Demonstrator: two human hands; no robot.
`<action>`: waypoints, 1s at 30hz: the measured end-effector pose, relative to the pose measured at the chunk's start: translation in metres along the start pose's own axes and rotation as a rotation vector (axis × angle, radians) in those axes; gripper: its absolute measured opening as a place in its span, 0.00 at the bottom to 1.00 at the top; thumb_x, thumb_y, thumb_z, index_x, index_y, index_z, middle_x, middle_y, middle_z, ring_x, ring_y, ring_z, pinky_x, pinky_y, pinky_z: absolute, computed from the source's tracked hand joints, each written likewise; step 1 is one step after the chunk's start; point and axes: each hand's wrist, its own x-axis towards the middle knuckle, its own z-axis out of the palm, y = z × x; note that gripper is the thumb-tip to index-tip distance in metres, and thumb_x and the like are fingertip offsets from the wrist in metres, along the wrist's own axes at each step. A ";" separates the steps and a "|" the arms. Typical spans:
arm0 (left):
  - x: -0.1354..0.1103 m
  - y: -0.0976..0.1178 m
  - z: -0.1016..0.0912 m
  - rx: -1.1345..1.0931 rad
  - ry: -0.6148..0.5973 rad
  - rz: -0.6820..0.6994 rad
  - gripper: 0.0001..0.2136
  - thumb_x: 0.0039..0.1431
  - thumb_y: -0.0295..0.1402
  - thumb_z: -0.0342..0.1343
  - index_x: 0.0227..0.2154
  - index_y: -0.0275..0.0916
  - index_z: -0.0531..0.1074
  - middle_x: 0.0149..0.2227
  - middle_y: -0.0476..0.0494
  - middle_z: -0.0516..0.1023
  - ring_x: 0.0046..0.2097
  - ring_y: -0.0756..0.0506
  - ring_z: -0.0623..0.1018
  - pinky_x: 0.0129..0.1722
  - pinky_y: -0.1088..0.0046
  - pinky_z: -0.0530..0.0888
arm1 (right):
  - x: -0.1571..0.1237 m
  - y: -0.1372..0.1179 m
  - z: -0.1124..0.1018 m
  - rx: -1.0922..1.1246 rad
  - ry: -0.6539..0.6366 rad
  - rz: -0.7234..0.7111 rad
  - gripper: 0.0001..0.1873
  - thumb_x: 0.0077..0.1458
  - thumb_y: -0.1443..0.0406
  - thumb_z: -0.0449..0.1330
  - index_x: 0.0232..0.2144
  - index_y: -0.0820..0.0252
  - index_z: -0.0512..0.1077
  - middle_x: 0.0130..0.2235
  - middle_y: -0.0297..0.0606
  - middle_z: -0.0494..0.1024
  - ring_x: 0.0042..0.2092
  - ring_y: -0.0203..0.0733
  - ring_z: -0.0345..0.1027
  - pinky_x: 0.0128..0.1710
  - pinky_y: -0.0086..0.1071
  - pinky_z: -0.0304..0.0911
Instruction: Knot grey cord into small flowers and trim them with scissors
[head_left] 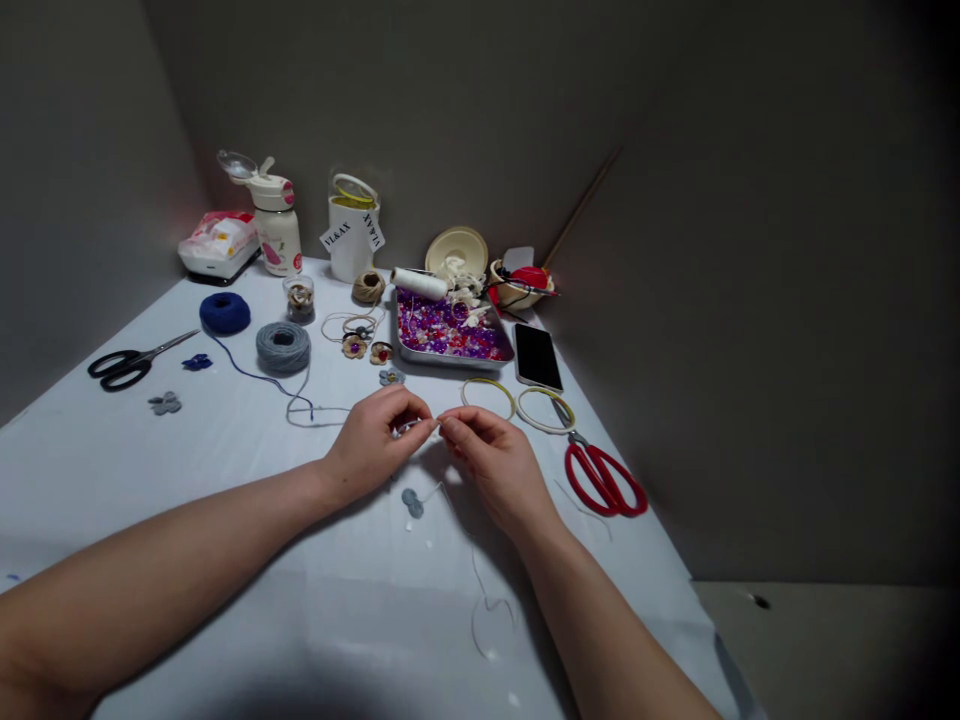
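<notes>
Closest in, a long, thin white thread [484, 605] lies looped on the white tablecloth [225, 570], and a small grey fabric flower [412, 502] sits just beneath the hands. The left hand [371, 447] and right hand [491, 465] are raised close together, not spread, with thumbs and fingertips pinched. Between them, a small pale piece [409, 426] sits at the left fingertips, too small to make out, and a fine strand [442, 420] runs from it to the right fingertips.

Just beyond the right hand lie two yellow-and-white cord rings [545, 409] and red-handled scissors [604, 480]. Past the left hand are a grey yarn ball [283, 347], a blue yarn ball [225, 313], and black-handled scissors [127, 365]. Two small beaded flowers [367, 349] lie nearby.

Farther back sit a metal tray of purple and red beads [450, 333], a phone [538, 356], a twine ball [368, 287], a glass jar [299, 298], a white bottle [275, 225], and a white cup [350, 240] against the wall.
</notes>
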 end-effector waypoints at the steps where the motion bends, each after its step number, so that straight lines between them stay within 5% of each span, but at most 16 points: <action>1: 0.000 0.000 0.000 -0.002 0.002 -0.006 0.04 0.55 0.28 0.54 0.26 0.38 0.69 0.26 0.49 0.70 0.30 0.50 0.68 0.31 0.72 0.66 | 0.000 0.000 0.000 -0.012 0.002 -0.006 0.08 0.46 0.59 0.65 0.26 0.57 0.75 0.26 0.32 0.71 0.27 0.34 0.59 0.28 0.31 0.54; 10: -0.001 0.002 0.002 -0.026 0.002 -0.060 0.04 0.55 0.28 0.55 0.26 0.37 0.70 0.26 0.49 0.70 0.29 0.50 0.68 0.30 0.72 0.66 | -0.002 0.001 0.003 -0.121 -0.001 -0.125 0.09 0.52 0.58 0.60 0.28 0.58 0.72 0.28 0.32 0.71 0.30 0.36 0.60 0.31 0.31 0.55; 30: -0.001 0.004 0.003 -0.060 -0.030 -0.084 0.04 0.55 0.28 0.54 0.28 0.37 0.72 0.27 0.48 0.72 0.30 0.50 0.69 0.31 0.71 0.67 | -0.001 0.005 0.005 -0.174 0.051 -0.135 0.11 0.53 0.56 0.58 0.28 0.57 0.70 0.28 0.33 0.70 0.30 0.38 0.61 0.30 0.31 0.55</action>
